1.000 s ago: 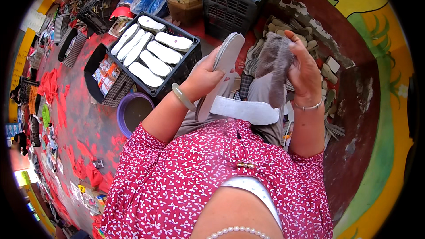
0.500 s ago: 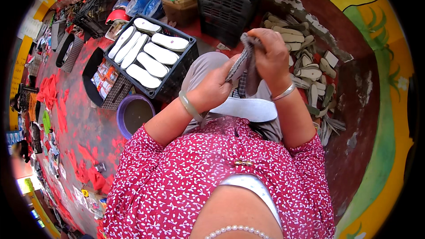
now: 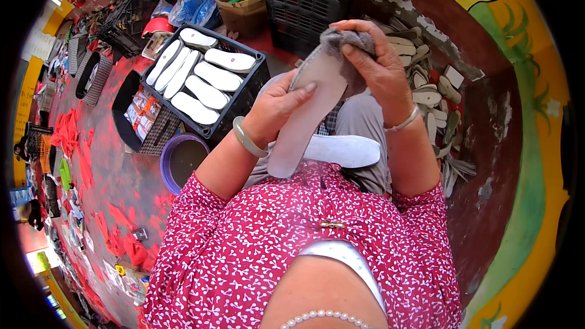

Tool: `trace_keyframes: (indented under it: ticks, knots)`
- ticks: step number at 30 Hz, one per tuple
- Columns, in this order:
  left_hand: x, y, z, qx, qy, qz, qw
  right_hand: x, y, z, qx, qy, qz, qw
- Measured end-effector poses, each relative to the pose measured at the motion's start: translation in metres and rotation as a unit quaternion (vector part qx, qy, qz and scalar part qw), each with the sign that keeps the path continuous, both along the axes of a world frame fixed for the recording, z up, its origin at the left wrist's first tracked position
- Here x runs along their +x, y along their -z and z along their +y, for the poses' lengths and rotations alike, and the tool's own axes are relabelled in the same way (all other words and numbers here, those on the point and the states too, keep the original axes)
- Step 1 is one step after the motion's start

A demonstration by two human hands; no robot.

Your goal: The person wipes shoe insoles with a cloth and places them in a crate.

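Note:
My left hand (image 3: 272, 108) grips the middle of a pale, greyish-white shoe sole (image 3: 298, 131), its thumb laid across the face. The sole slants from upper right down toward my lap. At its upper end my right hand (image 3: 385, 72) has closed round a damp-looking grey cloth (image 3: 353, 41), which is wrapped over that end and hides it. Below, a second white sole (image 3: 344, 150) lies flat across my lap.
Several white soles (image 3: 213, 76) fill a black crate (image 3: 210, 129) to the left. Beside it stand a purple basin (image 3: 166, 164) of murky water and a checked box (image 3: 159, 128). On the right, many soles (image 3: 426, 96) lie heaped by the wall. A black crate (image 3: 298, 9) stands ahead.
The held sole has turned so its pale face shows and its lower end points to my lap. My left hand moved left and down; the cloth now covers the upper end.

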State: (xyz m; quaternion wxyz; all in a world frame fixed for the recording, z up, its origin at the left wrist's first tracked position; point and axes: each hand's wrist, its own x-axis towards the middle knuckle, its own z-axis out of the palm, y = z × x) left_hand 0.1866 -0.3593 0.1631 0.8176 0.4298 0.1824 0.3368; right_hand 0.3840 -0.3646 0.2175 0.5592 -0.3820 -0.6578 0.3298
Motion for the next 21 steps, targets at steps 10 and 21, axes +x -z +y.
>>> trace_keyframes:
  ticks: [10,21]
  knots:
    - [-0.006,-0.007,0.008,-0.077,-0.084,-0.104,0.988,0.007,0.018,-0.014,-0.177,-0.048,0.183,0.966]
    - [0.013,-0.002,0.012,-0.185,-0.057,-0.133,0.972,-0.024,0.015,0.016,-0.026,0.079,0.073,0.994]
